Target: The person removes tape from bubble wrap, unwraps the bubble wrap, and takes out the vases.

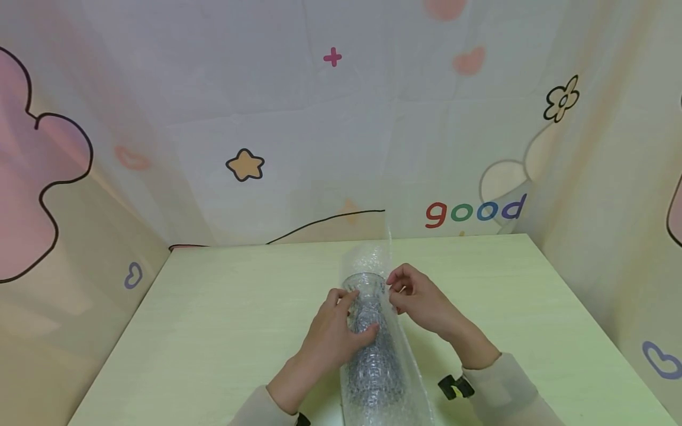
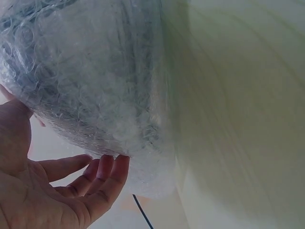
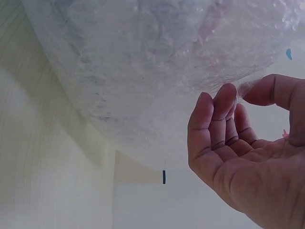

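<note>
A tall, clear glass vase (image 1: 372,361) is covered in bubble wrap (image 1: 410,373) at the front middle of the table. Its round rim (image 1: 364,277) shows through the plastic at the far end. My left hand (image 1: 337,331) holds the wrapped vase near the rim, thumb across the top and fingers on the left side. In the left wrist view, the fingertips (image 2: 121,160) touch the wrap. My right hand (image 1: 423,299) pinches the loose right edge of the bubble wrap between thumb and fingers. The right wrist view shows a fold of plastic at the thumb tip (image 3: 259,90).
A pale green table (image 1: 224,319) lies beneath, with its surface stretching to both sides. A printed curtain (image 1: 298,130) stands along the back and both sides. A loose sheet of wrap extends past the rim toward the back edge.
</note>
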### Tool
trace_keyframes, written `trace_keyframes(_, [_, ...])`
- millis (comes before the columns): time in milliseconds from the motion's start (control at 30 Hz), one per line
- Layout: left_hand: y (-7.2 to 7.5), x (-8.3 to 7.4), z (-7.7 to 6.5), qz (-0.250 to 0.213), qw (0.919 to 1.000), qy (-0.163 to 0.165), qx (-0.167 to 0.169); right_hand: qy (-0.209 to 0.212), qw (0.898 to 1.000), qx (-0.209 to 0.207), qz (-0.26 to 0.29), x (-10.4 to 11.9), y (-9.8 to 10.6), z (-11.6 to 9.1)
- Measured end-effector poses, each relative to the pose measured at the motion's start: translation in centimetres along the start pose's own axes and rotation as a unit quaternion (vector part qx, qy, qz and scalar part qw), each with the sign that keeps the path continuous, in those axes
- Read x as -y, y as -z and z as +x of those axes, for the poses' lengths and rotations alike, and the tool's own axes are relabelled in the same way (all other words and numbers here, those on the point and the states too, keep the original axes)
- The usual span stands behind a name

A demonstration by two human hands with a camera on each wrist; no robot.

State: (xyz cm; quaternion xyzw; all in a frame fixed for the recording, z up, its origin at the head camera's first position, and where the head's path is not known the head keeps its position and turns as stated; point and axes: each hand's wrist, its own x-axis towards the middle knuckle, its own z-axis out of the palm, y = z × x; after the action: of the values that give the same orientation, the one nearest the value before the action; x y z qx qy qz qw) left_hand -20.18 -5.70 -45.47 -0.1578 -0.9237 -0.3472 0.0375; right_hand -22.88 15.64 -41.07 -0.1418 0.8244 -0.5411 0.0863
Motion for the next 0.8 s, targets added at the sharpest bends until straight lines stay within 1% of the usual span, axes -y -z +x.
trace_keyframes(133, [0.1,0.04,0.03,0.0,1.0,0.0,0.006,-0.001,1.0,0.0,0.004,0.0,0.09,-0.07])
trace_keyframes(267, [0.22,0.15,0.03,-0.001,0.9999,-0.007,0.011,-0.003,1.0,-0.002,0.006,0.08,0.16,-0.11])
trace_keyframes(600, [0.25,0.42,0.2,0.011,0.9997,-0.012,0.02,-0.007,1.0,-0.005,0.001,0.12,0.18,-0.15])
trace_keyframes(800, [0.32,0.52,0.22,0.008,0.9995,-0.016,0.024,-0.009,1.0,-0.008,0.004,0.17,0.27,-0.16])
